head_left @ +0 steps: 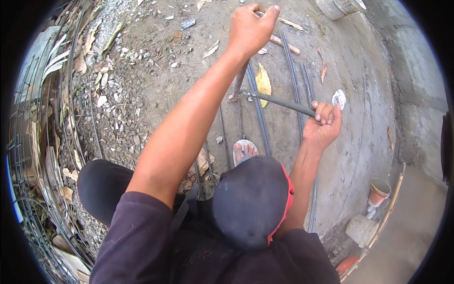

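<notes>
My left hand [250, 31] is raised near the top, closed around a dark rusty metal tool [239, 80] that slants down to a T-shaped end near the ground. My right hand [321, 123], at the right, grips a long grey metal bar [283, 105], whose far end meets the rusty tool just above that end. Several steel rods [256, 113] lie lengthwise on the dirt beneath, with a yellow leaf [264, 83] among them. A short wooden piece [286, 45] lies beyond my left hand.
My sandalled foot [246, 151] and dark-clad knees are below. Gravel and bundled rods [38, 199] line the left. A concrete ledge [416, 94] runs along the right, near a grey bucket [339, 7], small reddish container [378, 191], concrete block [360, 229] and bamboo pole [388, 213].
</notes>
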A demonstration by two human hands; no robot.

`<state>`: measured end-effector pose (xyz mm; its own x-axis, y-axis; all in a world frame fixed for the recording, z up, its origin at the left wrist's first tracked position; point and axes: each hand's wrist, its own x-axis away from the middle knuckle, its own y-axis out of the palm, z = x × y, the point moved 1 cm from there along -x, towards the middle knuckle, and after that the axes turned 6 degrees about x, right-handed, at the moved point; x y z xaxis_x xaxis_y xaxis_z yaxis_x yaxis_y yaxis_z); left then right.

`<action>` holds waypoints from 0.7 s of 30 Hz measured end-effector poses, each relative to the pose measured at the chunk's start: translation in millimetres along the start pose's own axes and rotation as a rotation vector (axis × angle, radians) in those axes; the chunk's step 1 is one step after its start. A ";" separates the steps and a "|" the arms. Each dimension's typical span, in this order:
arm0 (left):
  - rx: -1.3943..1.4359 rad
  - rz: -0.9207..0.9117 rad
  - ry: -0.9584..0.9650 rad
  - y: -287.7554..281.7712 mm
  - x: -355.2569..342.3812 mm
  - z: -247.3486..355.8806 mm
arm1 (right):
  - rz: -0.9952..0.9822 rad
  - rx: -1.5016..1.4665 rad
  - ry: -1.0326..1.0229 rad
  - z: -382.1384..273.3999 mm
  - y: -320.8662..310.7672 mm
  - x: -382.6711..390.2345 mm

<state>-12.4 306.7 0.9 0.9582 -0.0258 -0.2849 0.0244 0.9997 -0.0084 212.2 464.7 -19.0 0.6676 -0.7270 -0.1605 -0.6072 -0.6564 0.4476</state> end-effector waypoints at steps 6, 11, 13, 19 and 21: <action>0.178 -0.309 -0.068 -16.4 67.2 10.4 | 0.019 0.135 0.008 -1.1 48.5 4.4; 0.268 -0.576 0.060 -12.1 156.2 41.2 | 0.242 0.377 -0.074 -39.8 113.8 -72.9; 0.300 -0.430 0.075 -25.7 142.5 38.5 | 0.434 0.395 -0.253 -97.3 93.5 -94.9; 0.338 -0.187 -0.202 -58.5 95.4 42.4 | 0.117 1.032 -0.260 -201.6 113.0 -16.2; 0.284 -0.597 -0.054 -61.1 105.8 37.1 | 0.024 1.444 -0.015 -151.5 134.1 31.9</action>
<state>98.1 242.9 6.8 0.7696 -0.5827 -0.2611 0.6228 0.7752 0.1055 217.3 384.0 169.2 0.6524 -0.7364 -0.1792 -0.5212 -0.2643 -0.8115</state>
